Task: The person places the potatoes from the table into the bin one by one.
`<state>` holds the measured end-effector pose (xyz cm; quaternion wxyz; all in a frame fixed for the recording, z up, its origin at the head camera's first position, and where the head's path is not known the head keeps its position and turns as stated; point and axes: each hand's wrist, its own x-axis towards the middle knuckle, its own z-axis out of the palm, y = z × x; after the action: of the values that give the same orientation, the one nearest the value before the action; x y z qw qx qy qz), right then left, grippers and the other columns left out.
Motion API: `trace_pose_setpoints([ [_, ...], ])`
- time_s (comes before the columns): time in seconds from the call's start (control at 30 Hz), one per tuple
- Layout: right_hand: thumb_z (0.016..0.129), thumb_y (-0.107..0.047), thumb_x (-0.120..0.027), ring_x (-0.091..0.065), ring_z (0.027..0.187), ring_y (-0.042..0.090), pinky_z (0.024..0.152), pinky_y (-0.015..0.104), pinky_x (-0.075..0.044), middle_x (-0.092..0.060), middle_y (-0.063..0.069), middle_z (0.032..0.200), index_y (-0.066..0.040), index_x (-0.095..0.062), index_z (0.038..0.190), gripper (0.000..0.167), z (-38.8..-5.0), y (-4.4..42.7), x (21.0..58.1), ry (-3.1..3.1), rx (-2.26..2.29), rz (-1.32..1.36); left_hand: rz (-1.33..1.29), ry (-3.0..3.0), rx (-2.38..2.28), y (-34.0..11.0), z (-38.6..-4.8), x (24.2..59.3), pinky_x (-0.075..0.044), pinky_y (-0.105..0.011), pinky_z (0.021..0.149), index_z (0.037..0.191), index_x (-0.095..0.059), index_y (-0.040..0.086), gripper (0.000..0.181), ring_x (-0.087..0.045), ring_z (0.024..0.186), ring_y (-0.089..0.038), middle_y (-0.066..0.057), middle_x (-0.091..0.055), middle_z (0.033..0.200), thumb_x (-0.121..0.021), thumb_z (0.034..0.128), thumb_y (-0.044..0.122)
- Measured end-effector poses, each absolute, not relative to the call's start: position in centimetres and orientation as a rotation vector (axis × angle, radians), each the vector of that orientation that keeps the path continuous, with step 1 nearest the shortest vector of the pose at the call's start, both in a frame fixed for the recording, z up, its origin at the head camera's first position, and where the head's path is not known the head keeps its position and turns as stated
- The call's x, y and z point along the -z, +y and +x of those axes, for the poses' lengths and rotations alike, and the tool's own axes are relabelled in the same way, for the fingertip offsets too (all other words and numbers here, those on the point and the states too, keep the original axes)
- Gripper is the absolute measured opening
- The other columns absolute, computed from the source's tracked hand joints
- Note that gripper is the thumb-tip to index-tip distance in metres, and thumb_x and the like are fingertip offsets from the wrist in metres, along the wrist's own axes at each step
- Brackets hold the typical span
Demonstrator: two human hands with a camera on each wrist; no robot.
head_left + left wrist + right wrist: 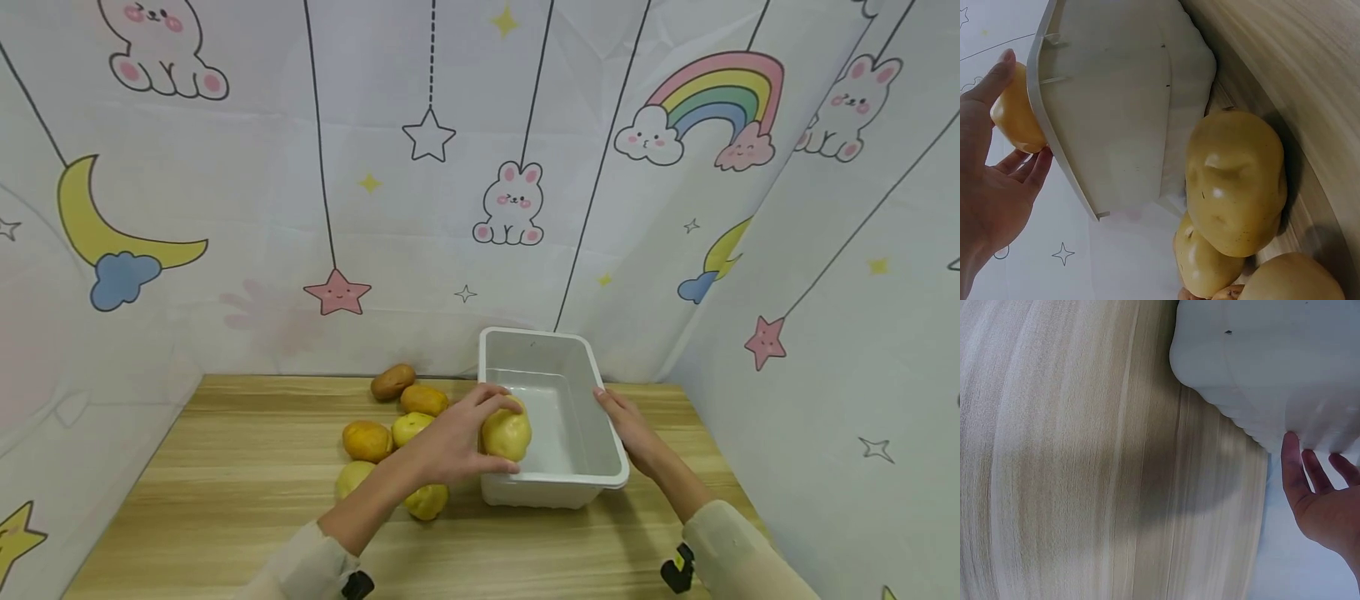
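A large yellow potato point(506, 432) is in my left hand point(457, 437), with the thumb and fingers spread round it. It is held at the left rim of a white plastic bin point(555, 478). In the left wrist view the same potato point(1017, 115) shows beyond the bin's rim, gripped by the left hand point(997, 181). My right hand point(633, 429) holds the bin's right side, one digit over the rim. From the right wrist view, the fingertips of the right hand point(1329, 500) rest against the bin's outer wall point(1254, 362).
Several more potatoes lie on the wooden table point(225, 483) left of the bin, among them a brown one point(392, 382) at the back and a yellow one point(426, 502) in front, partly behind the left forearm. A printed white curtain point(420, 250) hangs behind the table.
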<state>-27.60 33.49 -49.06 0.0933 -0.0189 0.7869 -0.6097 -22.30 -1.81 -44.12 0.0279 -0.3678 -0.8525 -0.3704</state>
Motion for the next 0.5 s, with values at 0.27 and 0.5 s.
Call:
trace_pose_setpoints([
  [0.27,0.113,-0.052,-0.042,-0.066,0.119,0.04,0.088,0.041,-0.061,-0.06,0.034,0.139,0.003,-0.041,0.158,0.071,-27.61,33.4,49.13,2.339,1.81,-0.056,-1.137,-2.651,1.166,-1.57,-22.51,44.43,-0.05,-0.048,0.111,0.143,-0.058,0.031,0.066,-0.055,0.135,-0.029,-0.001,-0.045,0.157,-0.089,0.0863,0.045],
  [0.5,0.113,-0.052,-0.042,-0.066,0.12,0.041,0.088,0.04,-0.061,-0.059,0.034,0.139,0.003,-0.041,0.157,0.071,-27.68,33.47,49.13,2.341,1.804,-0.055,-1.18,-2.661,1.122,-1.18,-22.66,44.46,-0.052,-0.048,0.108,0.145,-0.057,0.031,0.066,-0.057,0.133,-0.029,-0.002,-0.046,0.157,-0.085,0.0888,0.05],
])
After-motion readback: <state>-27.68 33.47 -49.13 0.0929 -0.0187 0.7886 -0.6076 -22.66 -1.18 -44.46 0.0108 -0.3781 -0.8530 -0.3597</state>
